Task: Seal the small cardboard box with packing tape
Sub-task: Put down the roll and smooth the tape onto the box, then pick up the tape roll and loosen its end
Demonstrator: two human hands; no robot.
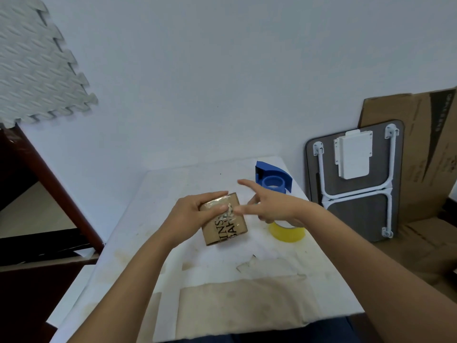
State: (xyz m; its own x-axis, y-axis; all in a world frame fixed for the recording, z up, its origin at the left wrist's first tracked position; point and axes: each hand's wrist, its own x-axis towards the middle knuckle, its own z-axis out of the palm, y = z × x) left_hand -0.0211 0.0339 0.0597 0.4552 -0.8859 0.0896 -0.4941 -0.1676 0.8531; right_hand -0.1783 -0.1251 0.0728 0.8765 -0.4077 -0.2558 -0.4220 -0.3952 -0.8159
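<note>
A small cardboard box (pixel 226 227) with black lettering stands on the white table (pixel 173 184). Shiny clear tape covers its top part. My left hand (pixel 191 214) grips the box's upper left corner, thumb across the front. My right hand (pixel 268 206) hovers at the box's right side with fingers spread, one fingertip touching the taped edge. A yellowish roll of packing tape (pixel 288 233) lies on the table just under my right wrist. A blue tape dispenser (pixel 272 179) sits behind it near the table's far right corner.
The table's near part is stained, with torn brown patches (pixel 235 305). A folded lap table (pixel 356 179) and flattened cardboard (pixel 425 149) lean against the wall at right. Dark red wooden furniture (pixel 44 184) stands at left, a grey foam mat (pixel 37 65) above it.
</note>
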